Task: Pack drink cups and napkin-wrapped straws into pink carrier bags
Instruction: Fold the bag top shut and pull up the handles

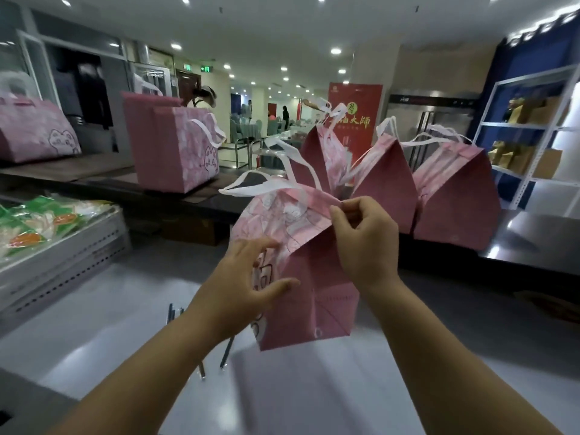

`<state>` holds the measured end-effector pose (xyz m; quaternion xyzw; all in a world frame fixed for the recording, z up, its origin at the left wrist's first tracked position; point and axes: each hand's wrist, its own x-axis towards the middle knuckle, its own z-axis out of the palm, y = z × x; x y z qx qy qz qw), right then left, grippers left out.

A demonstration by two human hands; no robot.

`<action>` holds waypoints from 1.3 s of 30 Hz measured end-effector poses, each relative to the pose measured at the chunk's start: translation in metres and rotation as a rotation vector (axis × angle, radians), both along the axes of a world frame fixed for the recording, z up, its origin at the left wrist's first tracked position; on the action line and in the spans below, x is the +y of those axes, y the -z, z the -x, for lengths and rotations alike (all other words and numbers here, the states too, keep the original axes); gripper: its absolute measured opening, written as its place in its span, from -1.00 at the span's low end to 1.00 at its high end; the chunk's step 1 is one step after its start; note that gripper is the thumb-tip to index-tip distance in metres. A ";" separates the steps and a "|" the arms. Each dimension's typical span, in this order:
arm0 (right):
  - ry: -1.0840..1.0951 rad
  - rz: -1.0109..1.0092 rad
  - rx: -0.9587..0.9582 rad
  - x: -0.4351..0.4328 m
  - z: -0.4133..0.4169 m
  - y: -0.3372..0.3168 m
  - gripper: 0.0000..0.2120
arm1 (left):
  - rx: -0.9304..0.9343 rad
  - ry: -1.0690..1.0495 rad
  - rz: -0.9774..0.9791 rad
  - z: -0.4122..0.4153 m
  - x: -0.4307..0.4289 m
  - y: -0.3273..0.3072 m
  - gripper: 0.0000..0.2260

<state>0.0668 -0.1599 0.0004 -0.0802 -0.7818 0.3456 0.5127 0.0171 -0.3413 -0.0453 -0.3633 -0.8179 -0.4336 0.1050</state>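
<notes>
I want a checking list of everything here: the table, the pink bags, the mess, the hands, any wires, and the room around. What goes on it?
Surface: shiny grey counter, bare in front.
Job's things: pink bag held up in both hands, top pinched; pink bags behind it on the raised ledge, white handles up; boxy pink bag farther left. No cups or wrapped straws seen.
Clutter: dark sticks lying under the left arm; tray of green packets at left.
Hands: left hand spread on the bag's front; right hand pinching its top edge.
Cables: nothing seen.
Surroundings: red banner, metal shelves at right.
</notes>
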 end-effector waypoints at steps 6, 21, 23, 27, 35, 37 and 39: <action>-0.081 -0.055 0.082 -0.039 0.052 -0.024 -0.93 | 0.104 -0.112 -0.076 0.051 -0.020 -0.006 -0.51; -0.413 0.104 0.164 -0.056 0.200 -0.089 -0.90 | 0.472 -0.209 -0.152 0.186 -0.055 -0.067 -0.59; -0.414 0.095 0.168 -0.060 0.215 -0.096 -0.91 | 0.448 -0.201 -0.177 0.200 -0.056 -0.071 -0.58; -0.381 0.048 0.185 -0.066 0.237 -0.109 -0.93 | 0.413 -0.136 -0.245 0.231 -0.058 -0.080 -0.65; -0.222 -0.065 0.149 -0.067 0.285 -0.105 -0.93 | 0.366 -0.114 -0.138 0.307 -0.046 -0.077 -0.68; -0.171 -0.065 0.050 -0.061 0.302 -0.092 -0.91 | 0.288 -0.114 -0.096 0.327 -0.040 -0.064 -0.71; -0.116 -0.071 -0.019 -0.056 0.314 -0.083 -0.91 | 0.216 -0.103 -0.063 0.342 -0.031 -0.051 -0.67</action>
